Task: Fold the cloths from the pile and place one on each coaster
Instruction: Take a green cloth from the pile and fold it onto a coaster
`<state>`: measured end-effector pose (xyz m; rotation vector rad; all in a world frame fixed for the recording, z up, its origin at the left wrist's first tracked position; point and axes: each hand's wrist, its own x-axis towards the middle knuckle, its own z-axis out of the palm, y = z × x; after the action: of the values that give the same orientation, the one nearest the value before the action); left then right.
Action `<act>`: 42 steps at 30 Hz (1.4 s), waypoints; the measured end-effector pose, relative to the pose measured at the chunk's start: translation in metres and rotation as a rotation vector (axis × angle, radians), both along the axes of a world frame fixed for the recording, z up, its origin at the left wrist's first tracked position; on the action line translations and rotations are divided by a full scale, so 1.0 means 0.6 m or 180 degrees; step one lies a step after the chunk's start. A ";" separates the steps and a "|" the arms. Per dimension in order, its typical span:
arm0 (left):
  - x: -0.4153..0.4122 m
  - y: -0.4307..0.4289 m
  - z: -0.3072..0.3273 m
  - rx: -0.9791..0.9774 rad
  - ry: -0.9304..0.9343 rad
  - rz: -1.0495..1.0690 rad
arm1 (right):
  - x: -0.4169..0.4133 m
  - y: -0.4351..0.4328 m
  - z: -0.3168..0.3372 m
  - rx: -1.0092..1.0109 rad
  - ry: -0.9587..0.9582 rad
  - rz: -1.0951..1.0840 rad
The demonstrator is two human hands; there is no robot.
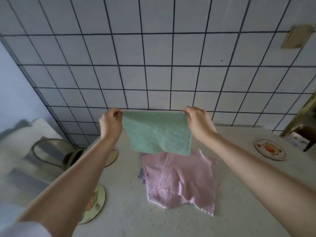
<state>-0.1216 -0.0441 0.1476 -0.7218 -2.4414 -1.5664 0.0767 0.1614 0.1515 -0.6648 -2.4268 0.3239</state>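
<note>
Head view: green cloth (156, 132) hung in the air, pinched at its top corners by the left hand (110, 124) and right hand (199, 122), above the pink pile (179, 178).

Risk, judged: a corner slipping from either pinch would drop it back on the pile; a skewed fold may overhang a coaster (270, 148). Pale speckled table (130, 218); tiled wall (153, 65) behind; two more coasters at left, probably, partly hidden by the arm.
</note>
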 end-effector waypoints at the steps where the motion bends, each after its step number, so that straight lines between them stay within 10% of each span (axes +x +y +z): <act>1: -0.009 -0.029 0.006 0.0042 -0.0002 0.0047 | -0.012 -0.024 0.001 -0.0066 0.0066 0.0082; 18: 0.045 -0.539 -0.176 -0.1025 0.1005 -0.0462 | 0.033 -0.421 -0.190 -0.0325 -0.0272 0.0936; 27: 0.180 -0.686 -0.386 -0.1380 0.0165 -0.0735 | 0.179 -0.542 -0.368 -0.1172 -0.1442 0.1207; 42: 0.253 -0.740 -0.449 -0.1660 -0.0769 -0.0784 | 0.296 -0.593 -0.424 -0.1791 -0.1513 0.0842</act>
<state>0.0304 -0.4880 -0.1220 -0.9928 -3.0934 -1.1351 0.2546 -0.1942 -0.1031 -0.7113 -2.9033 1.0935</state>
